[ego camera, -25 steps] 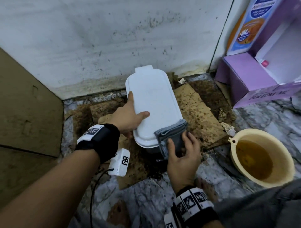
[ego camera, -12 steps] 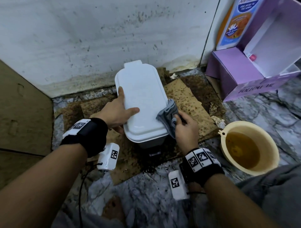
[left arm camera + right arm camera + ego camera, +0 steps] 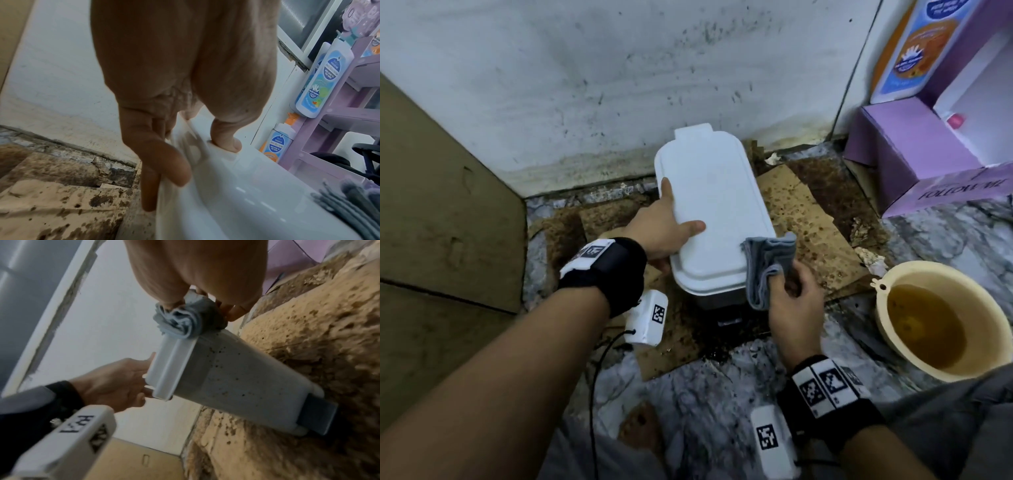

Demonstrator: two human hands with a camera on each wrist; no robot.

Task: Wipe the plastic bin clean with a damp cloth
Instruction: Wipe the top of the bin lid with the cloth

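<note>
A white plastic bin [image 3: 715, 205] with its lid shut stands on stained cardboard by the wall. Its grey side [image 3: 236, 378] is speckled with dark spots. My left hand [image 3: 674, 219] holds the lid's left edge, with the thumb on top and the fingers [image 3: 156, 162] down the side. My right hand [image 3: 780, 277] grips a bunched grey cloth [image 3: 767, 263] against the lid's near right corner. In the right wrist view the cloth [image 3: 180, 324] bulges out of that hand [image 3: 197, 305] onto the rim. The left wrist view catches the cloth [image 3: 349, 203] at the lid's [image 3: 246, 203] far side.
A yellow basin [image 3: 893, 298] of brownish water sits on the marble floor to the right. A purple box [image 3: 904, 150] and a soap bottle [image 3: 914, 51] stand at the back right. Dirty cardboard [image 3: 801, 219] lies under the bin, and a brown board [image 3: 441, 205] leans at the left.
My right hand has carried the cloth from the lid's near end round to its right edge and near right corner. The left hand has kept its hold on the left edge.
</note>
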